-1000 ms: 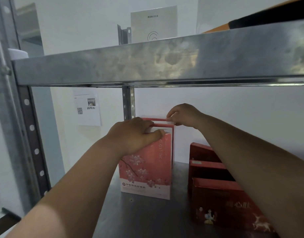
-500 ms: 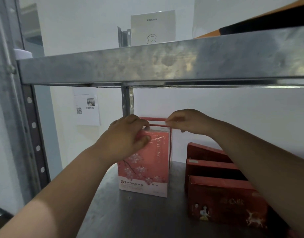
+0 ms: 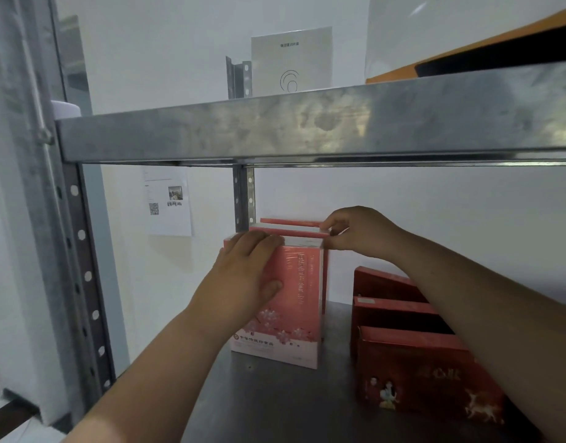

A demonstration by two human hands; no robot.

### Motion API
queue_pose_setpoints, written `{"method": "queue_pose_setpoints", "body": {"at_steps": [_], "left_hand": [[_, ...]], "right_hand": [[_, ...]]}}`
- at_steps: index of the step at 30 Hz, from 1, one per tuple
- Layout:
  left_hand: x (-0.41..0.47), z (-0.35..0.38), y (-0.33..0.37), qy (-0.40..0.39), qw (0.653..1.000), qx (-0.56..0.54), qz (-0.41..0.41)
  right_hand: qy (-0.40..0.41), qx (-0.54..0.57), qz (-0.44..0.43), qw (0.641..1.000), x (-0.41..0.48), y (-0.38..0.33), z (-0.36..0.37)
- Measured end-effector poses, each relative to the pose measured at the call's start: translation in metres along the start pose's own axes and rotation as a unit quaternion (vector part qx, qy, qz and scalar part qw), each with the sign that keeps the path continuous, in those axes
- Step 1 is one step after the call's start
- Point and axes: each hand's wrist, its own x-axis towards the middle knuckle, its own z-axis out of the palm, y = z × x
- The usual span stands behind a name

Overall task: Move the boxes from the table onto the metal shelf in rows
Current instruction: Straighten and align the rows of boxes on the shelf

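Blossom-printed front pink box (image 3: pixel 304 298) stands upright on the metal shelf (image 3: pixel 275 407), left hand (image 3: pixel 243 279) gripping its top; right hand (image 3: pixel 361 233) pinches the second pink box (image 3: pixel 291 232). White wall (image 3: pixel 419 203) behind.

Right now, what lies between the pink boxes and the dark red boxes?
Only a bare strip of the metal shelf separates the pink boxes from the dark red boxes, in the head view.

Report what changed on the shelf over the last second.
The left hand slid along the top of the front pink box to its left corner, thumb now on the face. The right hand keeps pinching the rear pink boxes at their top right. Red boxes stayed put.
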Motion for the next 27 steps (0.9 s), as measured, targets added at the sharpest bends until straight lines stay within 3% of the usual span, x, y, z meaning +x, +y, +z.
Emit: {"method": "queue_pose_setpoints", "body": {"at_steps": [8,13,23,27], "left_hand": [[-0.001,0.005,0.000,0.009,1.000,-0.011,0.001],[0.000,0.005,0.004,0.007,1.000,-0.012,-0.010],[0.013,0.023,0.048,0.003,0.987,0.078,-0.144],[0.015,0.034,0.052,0.047,0.984,0.087,-0.151]], "right_hand": [[0.005,0.024,0.008,1.000,-0.003,-0.006,0.004],[-0.016,0.110,0.025,0.993,-0.005,0.004,0.002],[-0.004,0.143,0.013,0.990,0.000,0.003,0.008],[0.000,0.173,0.029,0.985,0.002,0.007,0.011]]}}
